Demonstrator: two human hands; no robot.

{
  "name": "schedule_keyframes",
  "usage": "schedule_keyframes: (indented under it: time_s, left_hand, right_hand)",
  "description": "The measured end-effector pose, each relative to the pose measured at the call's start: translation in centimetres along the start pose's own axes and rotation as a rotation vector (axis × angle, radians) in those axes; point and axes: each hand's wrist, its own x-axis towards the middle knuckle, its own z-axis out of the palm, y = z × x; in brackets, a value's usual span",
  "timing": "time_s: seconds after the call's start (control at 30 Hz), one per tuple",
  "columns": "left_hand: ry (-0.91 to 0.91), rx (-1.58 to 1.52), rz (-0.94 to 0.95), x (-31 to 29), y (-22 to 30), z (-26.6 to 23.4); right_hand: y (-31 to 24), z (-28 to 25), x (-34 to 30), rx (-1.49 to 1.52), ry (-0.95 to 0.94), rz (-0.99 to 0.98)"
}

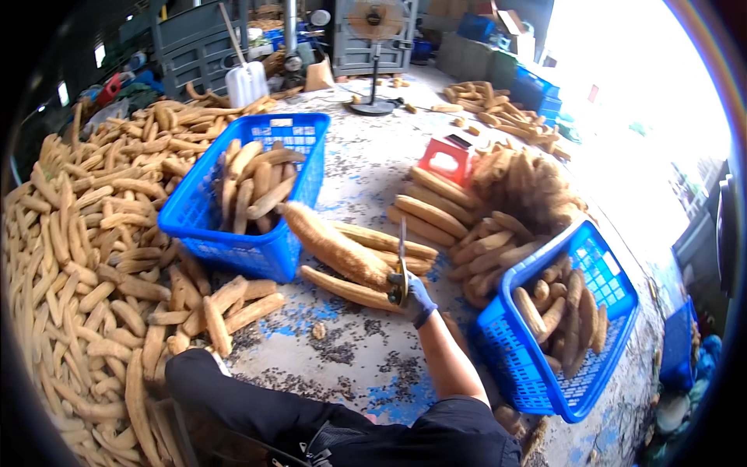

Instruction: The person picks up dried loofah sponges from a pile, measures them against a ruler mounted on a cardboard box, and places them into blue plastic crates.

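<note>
My right hand [419, 300], in a blue-grey glove, is closed on a bladed metal tool [401, 268] with a thin blade pointing up and a brass-coloured part near my fingers. Its exact kind is unclear. Against the tool lies the near end of a thick, dried loofah [338, 245], whose far end reaches toward the left blue basket. Whether my fingers also touch this loofah is hidden. Under and beside it, several slimmer loofahs [350, 288] rest on the floor. My left hand does not show.
A big loofah heap [101, 257] fills the left side. One blue basket [233, 253] of loofahs stands ahead left, another blue basket [537, 389] at right. Beyond are stacked loofahs [436, 206], a red box [447, 158], a standing fan [375, 74] and a white jug [247, 84].
</note>
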Motion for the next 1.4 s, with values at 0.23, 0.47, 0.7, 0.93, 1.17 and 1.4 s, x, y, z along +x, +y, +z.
schedule_keyframes:
  time_s: [0.23,0.47,0.7,0.93,1.17,1.4]
  left_hand:
    - [-0.101,0.023,0.126,2.3,5.8,4.4]
    - [-0.070,0.058,0.130,2.9,4.4,1.8]
    - [-0.136,0.028,0.221,4.9,6.6,4.2]
    - [-0.105,0.022,0.249,5.0,9.8,4.4]
    - [-0.057,-0.049,0.224,6.5,6.7,1.3]
    - [0.044,-0.180,-0.036,-2.3,-12.7,-6.6]
  right_hand:
    - [-20.1,-16.5,1.7,0.006,0.669,-0.629]
    - [-28.6,-11.5,2.8,0.414,0.388,-1.106]
    - [-9.4,2.5,7.4,-0.031,0.056,-0.292]
    - [16.2,30.9,-1.9,-0.747,-0.678,-0.320]
    - [21.5,44.6,-12.2,-0.912,-1.137,-0.807]
    - [27.0,48.5,-8.4,-1.204,-1.217,-1.003]
